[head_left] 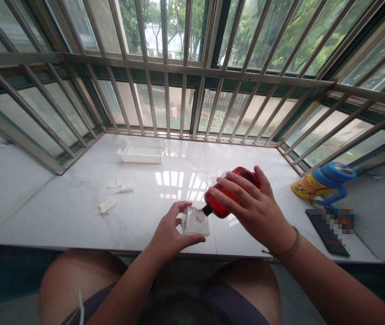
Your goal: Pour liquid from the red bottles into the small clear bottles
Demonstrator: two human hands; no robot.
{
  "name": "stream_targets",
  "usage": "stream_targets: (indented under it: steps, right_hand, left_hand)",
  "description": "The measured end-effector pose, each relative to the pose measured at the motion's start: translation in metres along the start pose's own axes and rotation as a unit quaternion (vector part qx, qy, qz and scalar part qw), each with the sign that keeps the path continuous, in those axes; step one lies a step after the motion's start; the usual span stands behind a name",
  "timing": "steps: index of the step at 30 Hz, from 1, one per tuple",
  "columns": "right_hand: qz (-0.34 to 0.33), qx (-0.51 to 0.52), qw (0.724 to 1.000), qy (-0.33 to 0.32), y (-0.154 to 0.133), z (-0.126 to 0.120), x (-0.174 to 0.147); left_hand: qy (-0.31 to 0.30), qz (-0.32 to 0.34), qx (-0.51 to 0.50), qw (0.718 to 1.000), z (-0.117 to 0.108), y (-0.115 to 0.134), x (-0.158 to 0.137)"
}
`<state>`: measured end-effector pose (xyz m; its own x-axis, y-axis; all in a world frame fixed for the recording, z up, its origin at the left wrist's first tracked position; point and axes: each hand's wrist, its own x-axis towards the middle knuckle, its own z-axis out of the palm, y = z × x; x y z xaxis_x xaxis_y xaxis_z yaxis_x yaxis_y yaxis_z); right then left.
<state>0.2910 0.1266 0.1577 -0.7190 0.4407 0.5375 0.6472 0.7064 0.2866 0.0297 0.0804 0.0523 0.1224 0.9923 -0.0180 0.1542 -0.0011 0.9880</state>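
- Red plastic bottle [232, 192] was in the right hand [258, 210], tipped way over on its side with the dark nozzle pointing down and to the left. Fingers were wrapped over the top of the bottle and the thumb was tucked behind, so a proper grip on it.
- Left hand [170, 234] was holding a small clear plastic case [195, 221], thumb on the near edge and fingers curled around the far side. It sat just above the front edge of the sill.
- Bottle's nozzle was touching the case or right at it, near a round spot on its top face. Couldn't tell if any liquid was coming out.
- All of this was over a glossy white windowsill [77, 203] with metal window bars [165, 67] behind it.
- White slotted basket [141, 153] was further back on the sill, well apart from the hands.
- A few crumpled white tissue bits [114, 194] were lying off to the left.
- Over on the right there was a blue and yellow cup [324, 180] lying on its side, and just in front of it a dark flat thing [326, 232], partly blurred out so no idea what it was.
- Thin band [289, 248] was on the right wrist.
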Motion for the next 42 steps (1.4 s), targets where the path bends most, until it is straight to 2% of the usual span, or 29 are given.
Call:
stream_targets:
  steps: [42]
  right_hand:
    - [-0.041, -0.038, 0.998, -0.007, 0.004, -0.011, 0.010]
  left_hand:
    - [-0.004, 0.007, -0.025, 1.000, 0.002, -0.008, 0.002]
